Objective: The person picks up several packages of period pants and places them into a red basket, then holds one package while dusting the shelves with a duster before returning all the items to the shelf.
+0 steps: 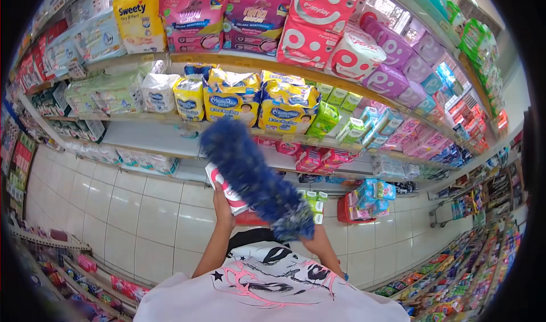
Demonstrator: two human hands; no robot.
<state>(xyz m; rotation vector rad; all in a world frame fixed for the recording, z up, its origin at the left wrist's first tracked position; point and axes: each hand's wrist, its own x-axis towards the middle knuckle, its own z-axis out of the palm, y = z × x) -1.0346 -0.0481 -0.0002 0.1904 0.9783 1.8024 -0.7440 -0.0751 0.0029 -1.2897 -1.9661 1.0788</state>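
My left hand [223,203] is closed round the edge of a white and pink package [226,191], which is partly hidden by a duster. The blue fluffy duster [256,171] slants across the middle of the view, slightly blurred. Its lower end meets my right hand [316,235], which grips it, though the duster covers most of the fingers. The duster's upper end is in front of the shelf edge, below yellow diaper packs [232,97]. Green and white small boxes [314,203] show just beyond my right hand.
Stocked shelves [227,60] curve across the front, with pink packs [253,17] on the upper level. On the tiled floor [153,208], a red basket [344,209] holds blue and pink packs. Low racks of goods [449,271] stand at both sides, and a trolley [441,214] is at right.
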